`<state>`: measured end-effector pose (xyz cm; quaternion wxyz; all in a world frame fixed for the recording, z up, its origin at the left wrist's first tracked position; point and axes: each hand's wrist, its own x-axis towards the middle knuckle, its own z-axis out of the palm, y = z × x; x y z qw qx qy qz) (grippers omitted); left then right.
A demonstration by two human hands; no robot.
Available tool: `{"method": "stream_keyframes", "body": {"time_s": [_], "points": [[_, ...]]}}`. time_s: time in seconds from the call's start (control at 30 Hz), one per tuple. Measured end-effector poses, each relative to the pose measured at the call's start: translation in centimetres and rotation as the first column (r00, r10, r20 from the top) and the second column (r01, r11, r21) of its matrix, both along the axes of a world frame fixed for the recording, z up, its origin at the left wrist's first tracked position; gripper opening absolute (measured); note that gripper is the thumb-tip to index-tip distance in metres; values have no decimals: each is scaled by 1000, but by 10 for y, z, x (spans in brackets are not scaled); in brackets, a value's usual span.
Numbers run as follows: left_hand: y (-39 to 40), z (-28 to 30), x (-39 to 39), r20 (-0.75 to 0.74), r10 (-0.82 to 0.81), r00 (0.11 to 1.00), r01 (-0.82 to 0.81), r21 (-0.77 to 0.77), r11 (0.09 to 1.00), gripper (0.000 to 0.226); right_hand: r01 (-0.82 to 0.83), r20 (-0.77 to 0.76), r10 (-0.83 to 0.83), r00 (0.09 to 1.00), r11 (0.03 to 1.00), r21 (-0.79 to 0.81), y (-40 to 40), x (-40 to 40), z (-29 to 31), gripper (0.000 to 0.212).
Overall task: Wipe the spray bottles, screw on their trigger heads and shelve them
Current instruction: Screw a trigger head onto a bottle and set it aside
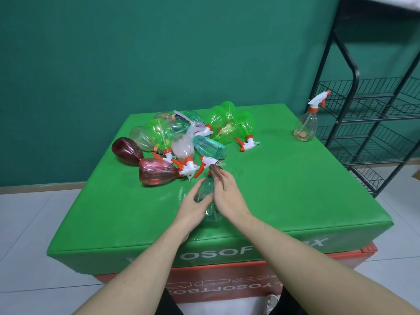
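Head view: we saw both hands on one pale teal bottle (208,196) lying on the green table (295,189).
Left hand (193,206): its grip cupped the bottle's side.
Right hand (225,194): its grip held the neck end; we could not tell what the blurred fingers pinched.
Done: one clear bottle (305,128) stood assembled near the wire shelf (363,114).
Left: we judged the heap (181,142) unshelved.

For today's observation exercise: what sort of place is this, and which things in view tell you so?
Probably a staged indoor work area, not a home kitchen. A plain green wall, a green padded block used as a table, and a black wire shelf rack beside it suggest that.
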<state>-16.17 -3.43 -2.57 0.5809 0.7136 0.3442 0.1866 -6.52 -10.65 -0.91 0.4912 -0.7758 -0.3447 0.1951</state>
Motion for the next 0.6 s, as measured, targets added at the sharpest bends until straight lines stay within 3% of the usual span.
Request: {"method": "stream_keyframes", "body": {"time_s": [0.2, 0.4, 0.6], "points": [[-2, -7, 1, 58, 62, 996, -57, -96, 994, 50, -77, 58, 74, 996, 995, 61, -10, -4, -14, 46], [-4, 2, 10, 193, 130, 973, -46, -388, 921, 32, 12, -55, -4, 999, 990, 138, -1, 4, 7, 49], [0, -13, 16, 231, 139, 963, -11, -483, 876, 38, -41, 116, 28, 993, 993, 109, 1, 3, -2, 41]]}}
